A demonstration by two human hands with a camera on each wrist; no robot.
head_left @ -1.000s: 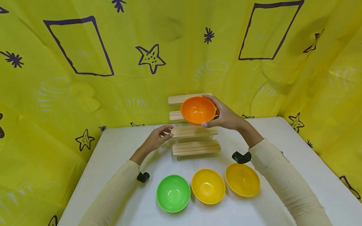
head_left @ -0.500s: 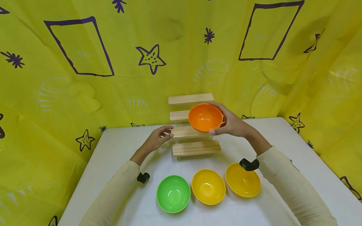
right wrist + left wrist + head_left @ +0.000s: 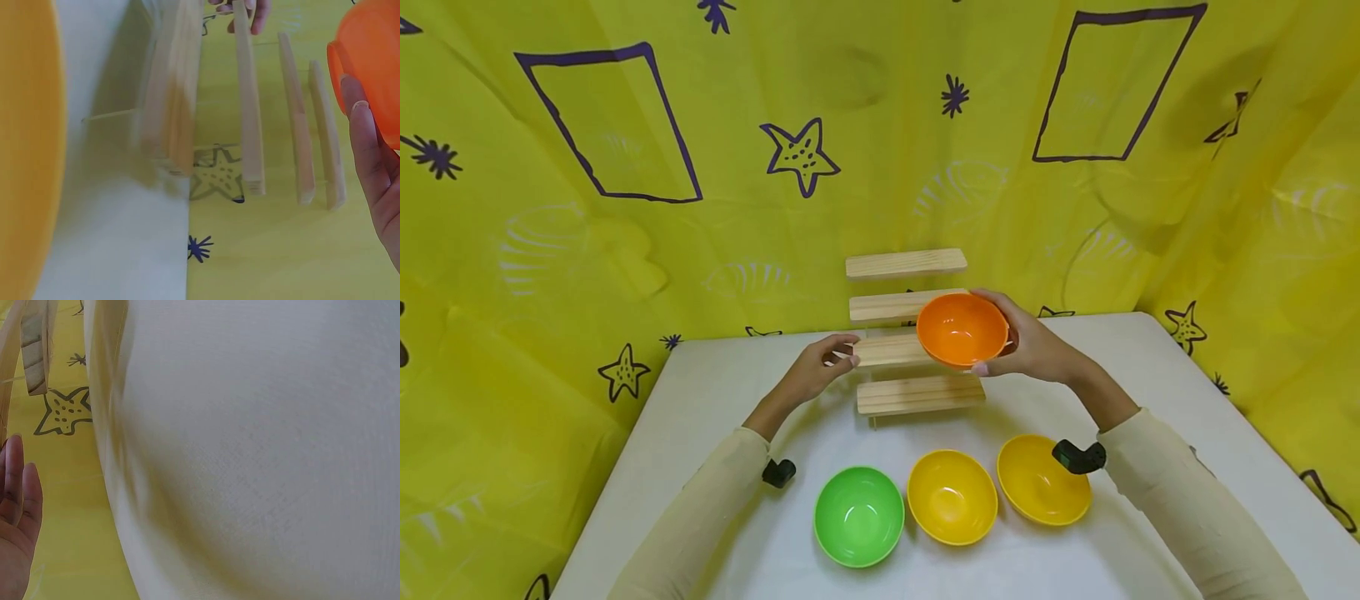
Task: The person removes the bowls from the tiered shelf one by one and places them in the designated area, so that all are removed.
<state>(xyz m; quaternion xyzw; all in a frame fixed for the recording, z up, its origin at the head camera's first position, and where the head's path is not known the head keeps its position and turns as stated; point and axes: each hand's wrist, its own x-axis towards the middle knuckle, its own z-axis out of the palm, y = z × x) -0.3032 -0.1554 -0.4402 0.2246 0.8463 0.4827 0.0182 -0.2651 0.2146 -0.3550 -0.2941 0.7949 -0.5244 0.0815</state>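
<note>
My right hand (image 3: 1032, 340) grips an orange bowl (image 3: 962, 330) by its right side, thumb near the lower rim. The bowl is in the air, its inside facing up and toward me, overlapping the right part of a stepped wooden shelf (image 3: 921, 395). At the left end of the shelf's second plank from the front, my left hand (image 3: 812, 367) pinches the wood between thumb and fingers. In the right wrist view, the left hand's fingers (image 3: 258, 17) show at that plank's far end, and the orange bowl (image 3: 372, 65) is apart from the planks.
On the white table (image 3: 700, 500) in front of the shelf stand a green bowl (image 3: 859, 517), a yellow bowl (image 3: 952, 497) and another yellow bowl (image 3: 1043, 480), side by side. Behind the shelf hangs a yellow patterned cloth (image 3: 880, 217).
My right hand has brought the orange bowl down and to the right, from before the upper planks to before the middle ones. The left hand has stayed at the shelf.
</note>
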